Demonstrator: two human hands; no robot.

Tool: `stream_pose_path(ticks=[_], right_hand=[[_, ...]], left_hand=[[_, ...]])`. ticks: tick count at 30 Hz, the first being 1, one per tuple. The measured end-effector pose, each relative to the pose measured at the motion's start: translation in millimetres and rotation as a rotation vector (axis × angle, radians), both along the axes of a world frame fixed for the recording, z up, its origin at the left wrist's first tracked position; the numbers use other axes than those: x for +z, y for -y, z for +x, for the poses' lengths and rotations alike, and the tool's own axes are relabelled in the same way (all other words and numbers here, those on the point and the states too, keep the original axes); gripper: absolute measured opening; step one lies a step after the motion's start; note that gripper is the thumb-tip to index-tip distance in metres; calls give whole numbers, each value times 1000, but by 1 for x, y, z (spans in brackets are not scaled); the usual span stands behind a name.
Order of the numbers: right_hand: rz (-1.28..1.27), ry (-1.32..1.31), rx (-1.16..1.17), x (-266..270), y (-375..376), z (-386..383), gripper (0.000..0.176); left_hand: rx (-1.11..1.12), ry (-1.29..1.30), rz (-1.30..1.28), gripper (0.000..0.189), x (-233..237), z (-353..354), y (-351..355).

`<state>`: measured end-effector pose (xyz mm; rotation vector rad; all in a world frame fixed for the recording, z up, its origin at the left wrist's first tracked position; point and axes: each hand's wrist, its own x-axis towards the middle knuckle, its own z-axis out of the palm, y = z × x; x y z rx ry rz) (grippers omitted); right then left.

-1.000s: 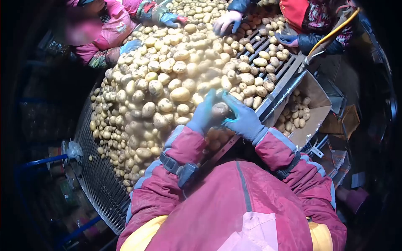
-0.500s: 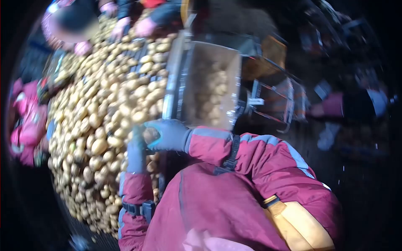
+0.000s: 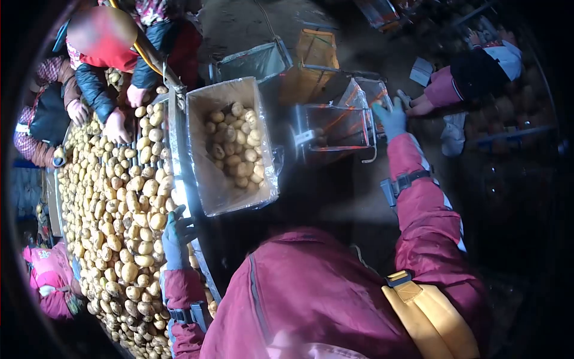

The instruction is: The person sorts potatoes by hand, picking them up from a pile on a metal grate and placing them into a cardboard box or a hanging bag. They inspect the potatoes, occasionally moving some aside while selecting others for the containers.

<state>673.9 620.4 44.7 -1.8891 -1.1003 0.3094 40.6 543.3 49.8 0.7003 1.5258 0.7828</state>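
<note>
My left hand [image 3: 173, 242], in a grey-blue glove with teal fingertips, is at the right edge of a bed of potatoes [image 3: 128, 239]. Its fingers are apart, close to the metal side rail [image 3: 179, 155], and nothing shows in its grasp. Stretched far out to the right, my gloved right hand [image 3: 392, 119] has its fingers spread beside a wire-framed bin [image 3: 335, 128] with clear lining and orange-red edges. I make out nothing held in it. A plastic-lined box [image 3: 227, 96] partly filled with potatoes stands between my hands, nearer the rail.
Co-workers' hands [image 3: 116, 127] reach over the far end of the potato bed. Another person in pink [image 3: 51, 278] is at the left. Behind the lined box are a greenish lined bin [image 3: 248, 63] and an orange bin [image 3: 318, 49]. Someone's legs [image 3: 439, 93] show at the right.
My right hand has left the left hand's side, where a potato was between them, and swung right to the wire-framed bin. My left hand has lowered slightly leftward. The view has turned right.
</note>
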Motion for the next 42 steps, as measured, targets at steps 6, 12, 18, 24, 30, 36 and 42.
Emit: stream_pose_path(ticks=[6, 12, 18, 24, 30, 36, 42], right_hand=[[-113, -470, 261, -21, -29, -135, 44], [-479, -816, 965, -12, -39, -383, 30], [-360, -212, 1330, -25, -57, -552, 37], [-280, 532, 1327, -72, -113, -621, 44], [-222, 735, 1386, -70, -136, -628, 54], [-569, -414, 1405, -72, -152, -616, 45], [-794, -1331, 1205, -21, -125, -531, 46]], left_hand=[[-36, -7, 89, 44, -33, -12, 1], [193, 155, 36, 38, 17, -18, 40], [527, 108, 62, 40, 30, -78, 100], [610, -11, 73, 44, 49, -127, 143], [576, 52, 125, 42, 35, -132, 131], [482, 93, 79, 39, 41, -121, 98], [354, -58, 145, 41, 13, -120, 69]])
